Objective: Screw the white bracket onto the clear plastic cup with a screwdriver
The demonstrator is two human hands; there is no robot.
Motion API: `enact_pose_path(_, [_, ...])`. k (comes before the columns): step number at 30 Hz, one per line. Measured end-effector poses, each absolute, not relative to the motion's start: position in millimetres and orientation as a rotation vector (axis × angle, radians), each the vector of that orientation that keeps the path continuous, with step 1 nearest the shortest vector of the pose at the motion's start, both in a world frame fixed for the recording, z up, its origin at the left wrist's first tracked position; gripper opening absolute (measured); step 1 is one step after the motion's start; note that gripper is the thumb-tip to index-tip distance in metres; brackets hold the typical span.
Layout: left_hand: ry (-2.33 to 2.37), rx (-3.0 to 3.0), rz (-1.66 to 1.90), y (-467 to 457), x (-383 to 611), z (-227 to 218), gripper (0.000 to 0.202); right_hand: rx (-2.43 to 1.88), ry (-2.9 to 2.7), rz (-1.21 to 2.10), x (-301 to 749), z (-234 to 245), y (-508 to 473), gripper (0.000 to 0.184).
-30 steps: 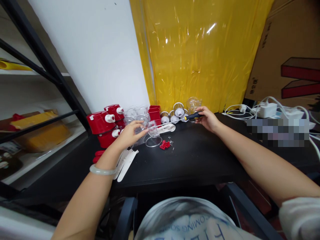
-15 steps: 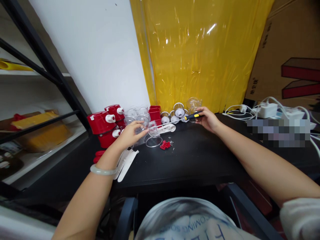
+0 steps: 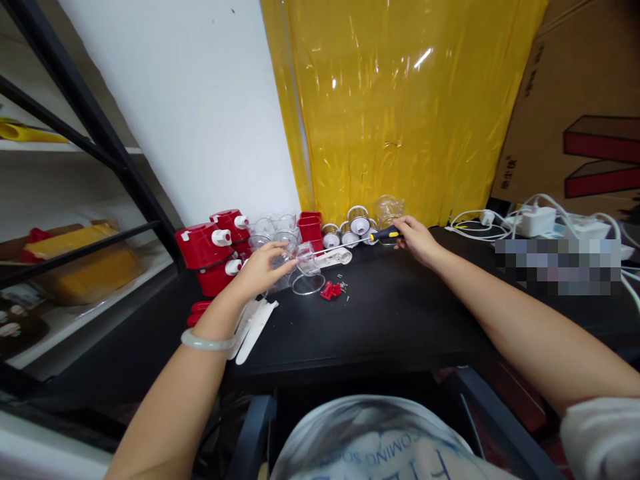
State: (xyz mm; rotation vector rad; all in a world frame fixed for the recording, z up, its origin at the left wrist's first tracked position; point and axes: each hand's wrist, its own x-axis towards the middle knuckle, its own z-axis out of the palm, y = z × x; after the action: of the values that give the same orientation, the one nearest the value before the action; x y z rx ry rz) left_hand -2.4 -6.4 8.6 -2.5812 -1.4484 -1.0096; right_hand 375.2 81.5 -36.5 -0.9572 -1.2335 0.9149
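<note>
- Head view: left hand (image 3: 267,268) pinching clear plastic cup (image 3: 307,261) between thumb and fingers, over left-middle of tabletop; probably to steady it against the shaft.
- Right hand (image 3: 416,241) wrapped round handle of black-and-yellow screwdriver (image 3: 385,233), shaft slanting slightly down, tip at cup; likely angled to line up. Exact contact: cannot tell.
- Loose screws (image 3: 343,287) beside red plastic pieces (image 3: 331,291), perhaps kept within reach.
- Black tabletop (image 3: 400,320); yellow plastic sheeting (image 3: 410,100) behind, cardboard box (image 3: 565,73) right.

White glare spots glossy yellow plastic sheeting (image 3: 410,120); black-framed white shelving (image 3: 95,308) lies dim; wide-angle distortion stretches edges; a pixelated patch (image 3: 557,267) blurs detail.
</note>
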Motion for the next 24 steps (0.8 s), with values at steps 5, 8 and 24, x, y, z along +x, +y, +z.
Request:
enact_pose_path(5, [-1.466, -2.571, -1.002, -7, -1, 9, 0.053, -0.951, -1.197, 0.943, 373, -36, 81, 0.031])
enact_pose_path(8, [-1.46, -2.575, -1.0, -7, -2, 9, 0.052, -0.97, -1.191, 0.939, 373, -35, 80, 0.027])
enact_pose_path(24, [-1.433, -2.58, -0.999, -5, -3, 8, 0.049, -0.809, -1.148, 1.134, 373, -28, 70, 0.018])
